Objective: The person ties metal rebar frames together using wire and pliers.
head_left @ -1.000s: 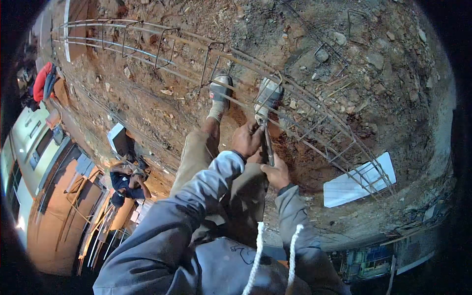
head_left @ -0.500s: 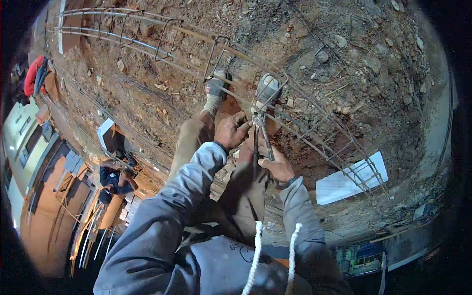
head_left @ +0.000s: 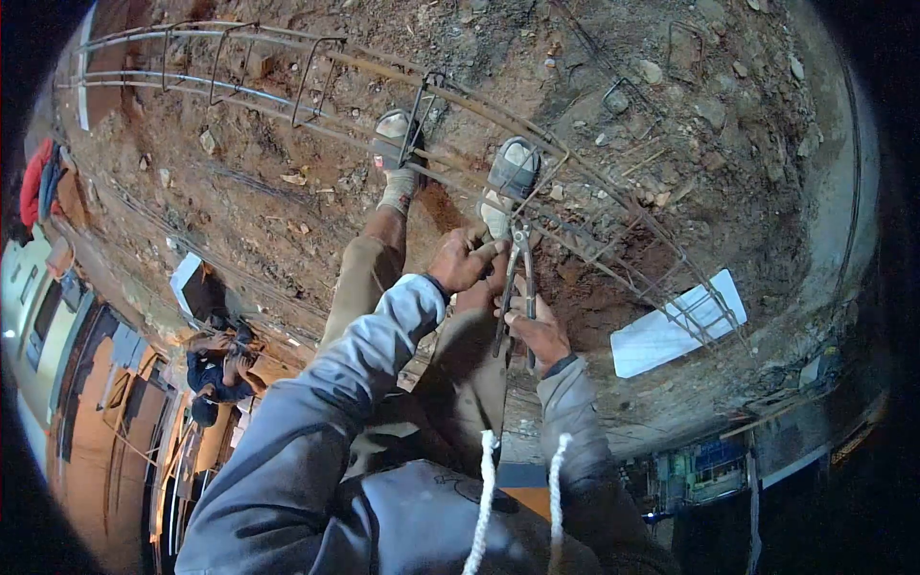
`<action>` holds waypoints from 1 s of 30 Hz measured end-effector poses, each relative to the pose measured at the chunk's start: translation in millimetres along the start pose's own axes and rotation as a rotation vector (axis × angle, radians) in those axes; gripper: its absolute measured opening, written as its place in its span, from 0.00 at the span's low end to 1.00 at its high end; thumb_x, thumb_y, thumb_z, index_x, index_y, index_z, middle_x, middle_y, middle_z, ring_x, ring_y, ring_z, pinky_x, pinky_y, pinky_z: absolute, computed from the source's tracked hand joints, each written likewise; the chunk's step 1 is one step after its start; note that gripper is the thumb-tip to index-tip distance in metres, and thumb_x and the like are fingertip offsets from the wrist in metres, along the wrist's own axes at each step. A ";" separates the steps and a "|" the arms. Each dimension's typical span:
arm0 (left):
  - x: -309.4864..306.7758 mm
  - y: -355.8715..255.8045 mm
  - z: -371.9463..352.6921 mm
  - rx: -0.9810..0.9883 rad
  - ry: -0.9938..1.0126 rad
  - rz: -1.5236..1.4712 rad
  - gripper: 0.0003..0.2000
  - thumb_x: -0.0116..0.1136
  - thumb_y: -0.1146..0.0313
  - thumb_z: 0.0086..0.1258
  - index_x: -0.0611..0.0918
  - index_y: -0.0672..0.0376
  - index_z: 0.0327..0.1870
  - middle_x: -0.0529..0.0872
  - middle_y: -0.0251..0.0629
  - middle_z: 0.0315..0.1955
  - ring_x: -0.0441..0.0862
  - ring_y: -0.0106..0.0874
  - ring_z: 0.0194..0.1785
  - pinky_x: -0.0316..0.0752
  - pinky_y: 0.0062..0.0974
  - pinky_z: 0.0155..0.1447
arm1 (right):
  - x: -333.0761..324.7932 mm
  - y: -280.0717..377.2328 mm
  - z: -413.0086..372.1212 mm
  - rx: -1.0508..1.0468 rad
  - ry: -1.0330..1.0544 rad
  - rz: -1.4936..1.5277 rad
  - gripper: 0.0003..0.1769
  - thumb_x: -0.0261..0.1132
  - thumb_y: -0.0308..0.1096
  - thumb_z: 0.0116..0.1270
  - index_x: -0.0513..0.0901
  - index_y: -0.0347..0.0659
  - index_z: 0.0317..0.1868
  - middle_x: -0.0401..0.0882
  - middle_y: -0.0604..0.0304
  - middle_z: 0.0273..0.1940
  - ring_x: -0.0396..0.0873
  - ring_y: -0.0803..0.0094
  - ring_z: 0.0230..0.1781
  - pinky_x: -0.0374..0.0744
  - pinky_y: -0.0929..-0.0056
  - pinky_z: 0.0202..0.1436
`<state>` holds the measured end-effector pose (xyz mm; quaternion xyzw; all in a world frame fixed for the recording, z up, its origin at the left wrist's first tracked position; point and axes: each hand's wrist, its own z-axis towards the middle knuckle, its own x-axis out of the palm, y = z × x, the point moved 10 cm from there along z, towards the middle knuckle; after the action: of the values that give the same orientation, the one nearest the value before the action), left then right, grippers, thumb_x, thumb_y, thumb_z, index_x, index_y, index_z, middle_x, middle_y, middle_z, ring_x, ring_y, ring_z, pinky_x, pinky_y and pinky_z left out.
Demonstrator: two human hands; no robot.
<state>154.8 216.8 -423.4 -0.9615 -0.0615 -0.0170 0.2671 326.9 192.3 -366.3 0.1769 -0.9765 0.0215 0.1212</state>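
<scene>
My right hand (head_left: 541,331) is wrapped round the handles of metal end-cutting pincers (head_left: 520,251). The handles are spread a little, and the pincers' head points away from me, close to a lower bar of the rebar cage (head_left: 460,178). Just left of that head is my left hand (head_left: 464,259), its thumb and forefinger pinched together. Whatever lies in that pinch is too small to make out. The long cage, with rectangular stirrups, curves across the view above my hands. My shoes (head_left: 516,165) stand on the soil beside the cage.
A white board (head_left: 677,326) lies under the cage's right end. Rubble and stones cover the soil (head_left: 316,206). Loose bent stirrups (head_left: 628,96) lie at the upper right. To the left, a person in dark clothing (head_left: 218,372) crouches, and another in red (head_left: 36,182) is farther off.
The pincers' handles have spread apart, and the fingers of my right hand have shifted on them. My left hand stays pinched near the head. The view has shifted slightly.
</scene>
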 end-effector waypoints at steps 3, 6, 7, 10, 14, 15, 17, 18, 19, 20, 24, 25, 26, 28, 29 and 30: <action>-1.6 10.6 1.7 -0.013 0.031 0.041 0.14 0.59 0.60 0.64 0.73 0.61 0.27 0.75 0.32 0.17 0.74 0.21 0.22 0.68 0.22 0.26 | 8.6 7.1 -1.9 -0.017 0.012 -0.006 0.30 0.60 0.27 0.57 0.65 0.36 0.62 0.75 0.59 0.48 0.74 0.71 0.47 0.70 0.72 0.54; -4.2 11.6 3.0 0.026 0.037 -0.006 0.13 0.57 0.61 0.66 0.72 0.60 0.27 0.74 0.31 0.16 0.72 0.21 0.21 0.68 0.22 0.26 | 6.3 9.2 -1.2 -0.021 -0.089 -0.087 0.29 0.60 0.26 0.56 0.67 0.36 0.60 0.77 0.59 0.45 0.75 0.70 0.45 0.70 0.72 0.53; -3.6 13.3 4.3 0.027 0.038 -0.009 0.13 0.57 0.61 0.66 0.72 0.60 0.27 0.74 0.31 0.16 0.72 0.21 0.21 0.68 0.22 0.26 | 4.5 8.0 1.4 -0.058 -0.094 -0.090 0.28 0.60 0.26 0.56 0.67 0.35 0.60 0.77 0.59 0.45 0.75 0.70 0.45 0.71 0.72 0.53; -1.7 14.4 5.5 0.096 0.028 0.106 0.12 0.57 0.62 0.66 0.73 0.60 0.27 0.73 0.30 0.16 0.71 0.21 0.20 0.68 0.22 0.26 | 5.7 14.0 -3.5 -0.112 -0.119 -0.137 0.28 0.60 0.27 0.55 0.68 0.35 0.59 0.77 0.58 0.43 0.75 0.69 0.44 0.71 0.72 0.51; 4.5 25.8 6.5 0.074 0.019 0.025 0.11 0.57 0.63 0.66 0.73 0.60 0.28 0.73 0.29 0.16 0.71 0.20 0.20 0.67 0.22 0.25 | 0.6 27.8 -3.3 -0.143 -0.170 -0.488 0.24 0.61 0.31 0.53 0.72 0.37 0.52 0.77 0.55 0.39 0.76 0.68 0.40 0.73 0.70 0.46; 4.6 26.6 8.2 0.086 0.003 -0.022 0.11 0.57 0.63 0.66 0.73 0.60 0.28 0.73 0.29 0.16 0.71 0.19 0.20 0.67 0.22 0.24 | -0.7 33.1 -2.9 -0.144 -0.173 -0.489 0.24 0.61 0.31 0.53 0.72 0.37 0.52 0.77 0.55 0.39 0.76 0.68 0.40 0.73 0.70 0.46; 5.3 27.5 7.4 0.068 -0.010 -0.017 0.11 0.57 0.63 0.66 0.73 0.60 0.28 0.73 0.30 0.16 0.70 0.19 0.19 0.67 0.22 0.23 | 2.8 36.6 -3.3 -0.098 -0.146 -0.606 0.18 0.62 0.32 0.52 0.74 0.38 0.45 0.77 0.55 0.36 0.76 0.67 0.37 0.73 0.67 0.43; 3.1 25.6 6.2 0.051 -0.024 -0.011 0.11 0.57 0.63 0.66 0.73 0.60 0.28 0.73 0.30 0.16 0.70 0.19 0.18 0.66 0.22 0.23 | 2.9 34.9 -2.4 -0.096 -0.144 -0.608 0.18 0.62 0.32 0.52 0.74 0.38 0.45 0.77 0.55 0.36 0.76 0.67 0.37 0.73 0.67 0.43; 2.0 22.7 4.1 0.048 -0.026 -0.015 0.11 0.57 0.63 0.66 0.73 0.60 0.28 0.73 0.30 0.16 0.70 0.19 0.18 0.66 0.22 0.23 | 5.5 33.6 -1.6 -0.118 -0.108 -0.561 0.17 0.62 0.33 0.53 0.73 0.38 0.44 0.76 0.57 0.35 0.77 0.69 0.36 0.73 0.67 0.41; 2.9 22.4 2.9 0.027 -0.008 -0.066 0.12 0.57 0.63 0.66 0.73 0.60 0.28 0.73 0.30 0.17 0.69 0.19 0.19 0.66 0.22 0.24 | 9.2 35.4 -2.4 -0.141 -0.073 -0.514 0.16 0.62 0.33 0.55 0.72 0.38 0.43 0.76 0.58 0.34 0.77 0.70 0.35 0.74 0.67 0.40; -2.4 18.3 2.6 0.049 -0.010 0.059 0.12 0.57 0.62 0.66 0.73 0.61 0.28 0.75 0.30 0.19 0.69 0.18 0.23 0.66 0.22 0.28 | 18.7 10.3 -2.9 -0.035 -0.078 -0.152 0.18 0.61 0.35 0.59 0.70 0.38 0.48 0.75 0.61 0.31 0.77 0.72 0.34 0.75 0.71 0.39; -1.8 18.5 1.8 0.045 -0.012 0.057 0.12 0.57 0.62 0.66 0.73 0.61 0.28 0.75 0.30 0.19 0.69 0.18 0.23 0.66 0.22 0.28 | 11.3 -6.5 5.0 -0.034 -0.095 -0.148 0.18 0.60 0.35 0.61 0.69 0.39 0.49 0.75 0.62 0.31 0.76 0.73 0.33 0.75 0.73 0.39; -1.6 17.7 0.6 0.043 -0.016 0.069 0.12 0.57 0.62 0.66 0.74 0.61 0.28 0.75 0.30 0.19 0.70 0.18 0.25 0.67 0.22 0.30 | 12.9 -8.6 7.7 -0.032 -0.111 -0.143 0.18 0.59 0.36 0.63 0.68 0.39 0.51 0.74 0.63 0.31 0.76 0.74 0.33 0.76 0.75 0.38; -3.2 20.0 0.9 0.034 -0.022 0.087 0.12 0.57 0.61 0.66 0.75 0.61 0.29 0.75 0.30 0.20 0.70 0.17 0.26 0.67 0.22 0.31 | 18.9 -8.2 11.7 -0.050 -0.087 -0.046 0.15 0.58 0.36 0.66 0.70 0.39 0.49 0.75 0.63 0.28 0.76 0.74 0.32 0.76 0.76 0.36; -3.7 18.4 0.6 0.031 -0.018 0.022 0.12 0.57 0.61 0.65 0.76 0.61 0.31 0.76 0.30 0.20 0.70 0.18 0.27 0.67 0.22 0.32 | 25.3 -16.0 15.7 0.021 -0.013 0.061 0.13 0.57 0.37 0.66 0.71 0.39 0.46 0.75 0.63 0.27 0.76 0.75 0.30 0.76 0.76 0.33; -1.8 15.9 -0.5 0.027 -0.012 -0.040 0.11 0.58 0.61 0.65 0.77 0.61 0.33 0.76 0.31 0.21 0.71 0.19 0.27 0.68 0.23 0.32 | 31.2 -24.1 15.5 0.090 0.060 0.173 0.11 0.57 0.38 0.67 0.73 0.39 0.43 0.75 0.63 0.26 0.77 0.75 0.29 0.76 0.76 0.31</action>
<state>155.1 202.8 -431.2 -0.9565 -0.0823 -0.0158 0.2794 303.5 157.9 -373.8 0.0964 -0.9821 0.0813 0.1398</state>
